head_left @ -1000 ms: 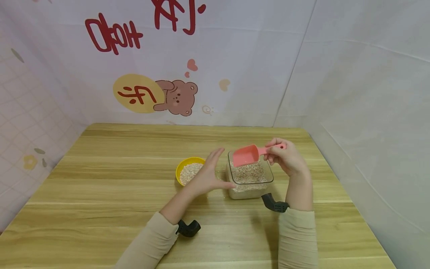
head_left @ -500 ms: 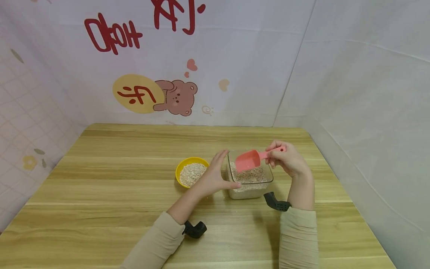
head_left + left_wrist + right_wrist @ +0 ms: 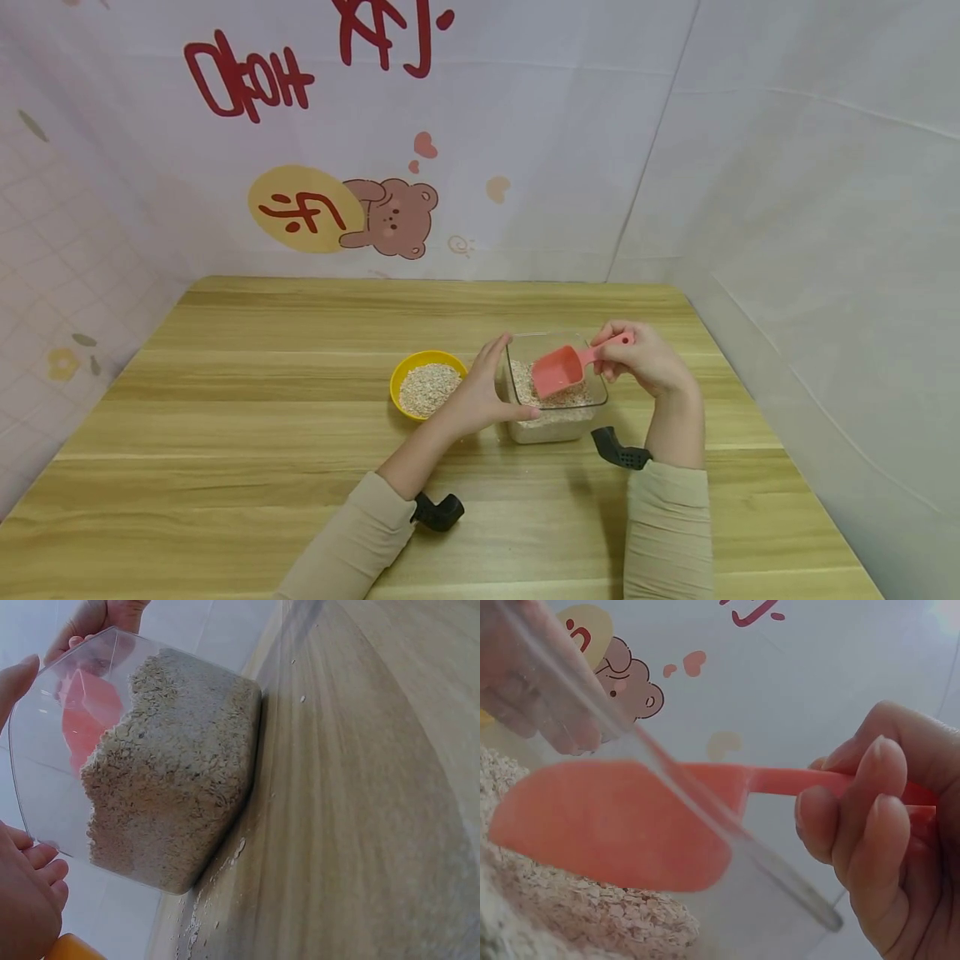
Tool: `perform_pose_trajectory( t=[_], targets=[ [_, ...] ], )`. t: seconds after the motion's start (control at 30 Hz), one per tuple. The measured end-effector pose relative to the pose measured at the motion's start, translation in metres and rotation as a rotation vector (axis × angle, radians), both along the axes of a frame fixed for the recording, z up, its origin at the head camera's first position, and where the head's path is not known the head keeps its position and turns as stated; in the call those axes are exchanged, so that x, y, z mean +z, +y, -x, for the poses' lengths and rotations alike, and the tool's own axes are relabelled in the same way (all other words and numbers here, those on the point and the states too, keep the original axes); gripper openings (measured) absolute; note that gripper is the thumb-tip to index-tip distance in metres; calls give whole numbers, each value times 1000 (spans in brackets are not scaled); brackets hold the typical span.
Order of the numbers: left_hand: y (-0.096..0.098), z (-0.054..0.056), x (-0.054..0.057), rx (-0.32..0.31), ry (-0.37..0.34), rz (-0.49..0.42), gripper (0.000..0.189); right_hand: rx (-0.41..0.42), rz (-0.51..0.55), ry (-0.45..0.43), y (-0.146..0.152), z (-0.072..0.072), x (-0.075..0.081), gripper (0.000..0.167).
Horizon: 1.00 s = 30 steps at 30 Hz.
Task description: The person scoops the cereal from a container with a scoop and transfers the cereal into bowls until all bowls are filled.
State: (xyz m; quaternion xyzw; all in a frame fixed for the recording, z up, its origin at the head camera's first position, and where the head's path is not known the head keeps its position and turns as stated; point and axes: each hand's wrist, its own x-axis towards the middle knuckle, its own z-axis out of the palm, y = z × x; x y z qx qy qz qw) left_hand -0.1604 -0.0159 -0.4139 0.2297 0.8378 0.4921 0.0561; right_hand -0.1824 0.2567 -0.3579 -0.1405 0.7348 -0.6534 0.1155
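Observation:
A clear, square-topped container (image 3: 556, 434) of rolled oats (image 3: 172, 742) stands on the table. My left hand (image 3: 477, 398) holds it at the left side, thumb on the front rim and fingertips at the back-left rim. My right hand (image 3: 645, 358) grips the handle of a pink scoop (image 3: 557, 372) above the right rim. The scoop's bowl is tilted down inside the container, its front edge at the oats; in the right wrist view the scoop (image 3: 615, 825) shows through the clear wall. Left of the container, a yellow bowl (image 3: 401, 369) holds oats, its right side partly behind my left hand.
Loose flakes (image 3: 237, 850) lie scattered on the wooden table (image 3: 247, 433) beside the container. A white printed cloth (image 3: 540, 150) hangs behind the table, with more cloth along both sides. A black camera mount (image 3: 442, 512) sits on each wrist.
My right hand has lowered the pink scoop into the container, tipping its front edge down toward the oats. My left hand has moved right onto the container's rim.

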Motion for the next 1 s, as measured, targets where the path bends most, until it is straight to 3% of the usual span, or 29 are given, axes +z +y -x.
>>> perform_pose_trajectory(
  t=[0.47,1.0],
  targets=[
    [0,1,-1,6,-8,-3,119,-45,-153,-56,-13,1,0,15],
    [1,0,-1,-9,-2,-46,117,-11,-182,-108,-39,5,1,16]
  ],
)
